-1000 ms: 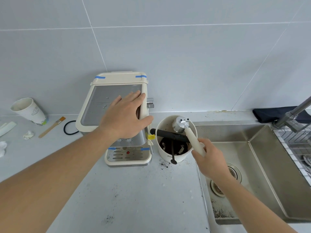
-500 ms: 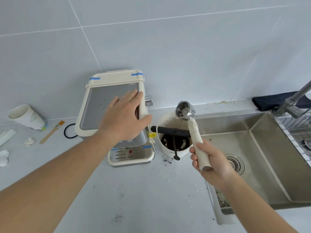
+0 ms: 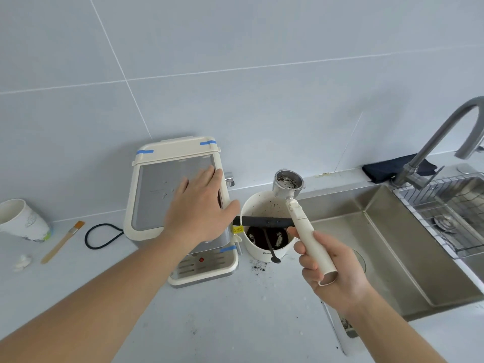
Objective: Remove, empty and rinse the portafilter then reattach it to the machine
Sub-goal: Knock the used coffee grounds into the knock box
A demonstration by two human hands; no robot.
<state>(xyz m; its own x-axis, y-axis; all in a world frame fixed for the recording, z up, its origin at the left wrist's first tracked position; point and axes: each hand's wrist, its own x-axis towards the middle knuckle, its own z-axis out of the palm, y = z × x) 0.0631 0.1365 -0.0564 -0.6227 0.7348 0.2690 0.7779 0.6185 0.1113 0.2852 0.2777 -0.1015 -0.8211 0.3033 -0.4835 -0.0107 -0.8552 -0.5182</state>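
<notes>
Portafilter (image 3: pixel 288 182) now turned basket-up over the knock bin (image 3: pixel 264 226), only specks left: emptied, rinse next. Right hand (image 3: pixel 332 271) fingers clamped on its handle; left hand (image 3: pixel 201 208) fingers spread flat on the machine (image 3: pixel 167 195).

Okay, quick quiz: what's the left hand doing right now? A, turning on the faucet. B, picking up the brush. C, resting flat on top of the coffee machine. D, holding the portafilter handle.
C: the left hand lies open and flat on the coffee machine top, while the right hand has its grip on the portafilter handle.
</notes>
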